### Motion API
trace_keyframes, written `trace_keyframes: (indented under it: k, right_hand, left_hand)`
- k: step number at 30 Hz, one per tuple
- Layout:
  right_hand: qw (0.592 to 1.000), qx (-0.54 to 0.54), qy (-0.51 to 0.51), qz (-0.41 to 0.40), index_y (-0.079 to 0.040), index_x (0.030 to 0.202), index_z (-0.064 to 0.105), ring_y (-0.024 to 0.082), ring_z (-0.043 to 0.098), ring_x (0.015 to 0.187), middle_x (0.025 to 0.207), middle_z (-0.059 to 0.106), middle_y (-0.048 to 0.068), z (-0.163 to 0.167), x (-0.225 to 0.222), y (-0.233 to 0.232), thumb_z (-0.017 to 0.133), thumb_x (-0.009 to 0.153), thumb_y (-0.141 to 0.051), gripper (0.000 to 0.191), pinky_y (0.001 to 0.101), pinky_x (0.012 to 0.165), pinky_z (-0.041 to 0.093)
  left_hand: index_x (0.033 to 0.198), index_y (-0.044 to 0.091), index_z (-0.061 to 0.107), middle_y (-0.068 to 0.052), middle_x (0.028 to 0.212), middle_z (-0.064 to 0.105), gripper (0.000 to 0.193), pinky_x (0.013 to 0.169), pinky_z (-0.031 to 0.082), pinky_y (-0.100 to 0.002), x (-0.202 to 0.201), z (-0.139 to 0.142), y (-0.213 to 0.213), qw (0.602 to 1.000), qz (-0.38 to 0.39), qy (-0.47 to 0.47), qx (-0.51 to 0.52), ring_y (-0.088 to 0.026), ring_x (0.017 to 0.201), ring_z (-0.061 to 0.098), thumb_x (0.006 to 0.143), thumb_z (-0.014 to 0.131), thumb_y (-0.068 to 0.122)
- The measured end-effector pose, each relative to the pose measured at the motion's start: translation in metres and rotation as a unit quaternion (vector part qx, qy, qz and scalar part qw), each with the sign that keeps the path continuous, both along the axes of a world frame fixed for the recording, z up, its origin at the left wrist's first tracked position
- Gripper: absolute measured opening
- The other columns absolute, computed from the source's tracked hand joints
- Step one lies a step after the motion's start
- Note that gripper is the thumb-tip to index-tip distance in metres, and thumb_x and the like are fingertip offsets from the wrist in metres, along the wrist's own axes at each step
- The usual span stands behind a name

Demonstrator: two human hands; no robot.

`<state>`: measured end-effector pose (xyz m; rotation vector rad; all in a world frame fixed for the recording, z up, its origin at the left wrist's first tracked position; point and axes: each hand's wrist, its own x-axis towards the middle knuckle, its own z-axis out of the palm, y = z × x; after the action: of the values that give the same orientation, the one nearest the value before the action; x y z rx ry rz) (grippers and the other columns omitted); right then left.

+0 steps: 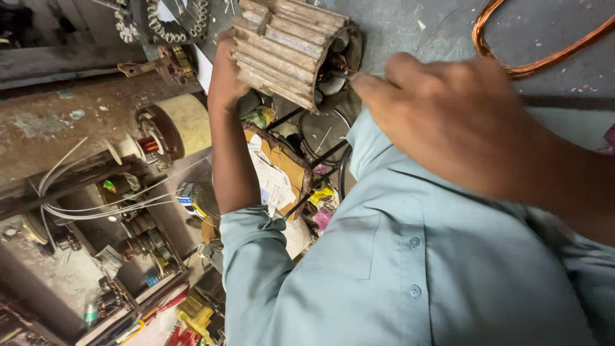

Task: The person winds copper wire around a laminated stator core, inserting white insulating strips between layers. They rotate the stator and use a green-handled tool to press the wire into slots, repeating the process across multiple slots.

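Here the left hand (225, 77) has its grip clamped on the ribbed motor stator (285, 45), while the right hand (448, 122), fingers together, pinches a thin tool (343, 74) at its opening.

Grey floor (410, 25) bears a copper wire coil (544, 61).

pale green shirt (384, 256), copper-orange wire (544, 57)
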<state>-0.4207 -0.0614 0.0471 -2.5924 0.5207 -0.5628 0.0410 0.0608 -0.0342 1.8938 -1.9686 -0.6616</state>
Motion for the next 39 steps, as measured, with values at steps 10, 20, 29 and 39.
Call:
trace_keyframes:
  k: [10, 20, 29, 39]
  right_hand:
    - [0.999, -0.007, -0.028, 0.019, -0.007, 0.100, 0.074, 0.026, 0.071, 0.061, 0.080, 0.068, 0.012, -0.029, 0.029, -0.011, 0.063, 0.091, -0.015, 0.017, 0.0384, 0.045, 0.052]
    - [0.997, 0.017, 0.049, 0.061, -0.011, 0.113, 0.075, 0.015, 0.062, 0.053, 0.079, 0.063, 0.004, 0.002, -0.006, -0.011, 0.061, 0.093, -0.024, 0.028, 0.0320, 0.038, 0.041]
    - [0.998, -0.027, 0.048, 0.004, -0.014, 0.119, 0.074, 0.014, 0.064, 0.066, 0.085, 0.062, 0.002, -0.004, -0.018, 0.008, 0.065, 0.086, -0.017, 0.034, 0.0295, 0.051, 0.044]
    - [0.954, 0.026, -0.057, -0.293, -0.003, 0.123, 0.068, 0.025, 0.065, 0.091, 0.105, 0.064, 0.012, -0.060, -0.127, -0.032, 0.063, 0.094, -0.001, 0.030, 0.0351, 0.079, 0.050]
  left_hand:
    - [0.110, -0.002, 0.069, -0.016, 0.119, 0.064, 0.036, 0.101, 0.050, -0.040, 0.014, -0.015, 0.011, 0.999, 0.043, -0.015, -0.019, -0.029, 0.114, 0.063, 0.082, 0.087, 0.013]
    - [0.131, 0.002, 0.063, -0.013, 0.132, 0.064, 0.040, 0.109, 0.050, -0.038, 0.007, -0.012, 0.011, 0.995, 0.080, 0.055, 0.020, -0.026, 0.123, 0.062, 0.094, 0.074, 0.012]
    - [0.113, 0.000, 0.072, -0.013, 0.122, 0.071, 0.028, 0.102, 0.052, -0.038, -0.010, 0.001, -0.004, 0.993, 0.040, 0.111, 0.031, -0.027, 0.116, 0.067, 0.087, 0.081, 0.007]
    - [0.128, -0.002, 0.057, -0.016, 0.126, 0.063, 0.069, 0.104, 0.048, -0.039, 0.010, -0.017, 0.001, 0.996, -0.010, 0.081, 0.020, -0.024, 0.120, 0.059, 0.069, 0.088, 0.015]
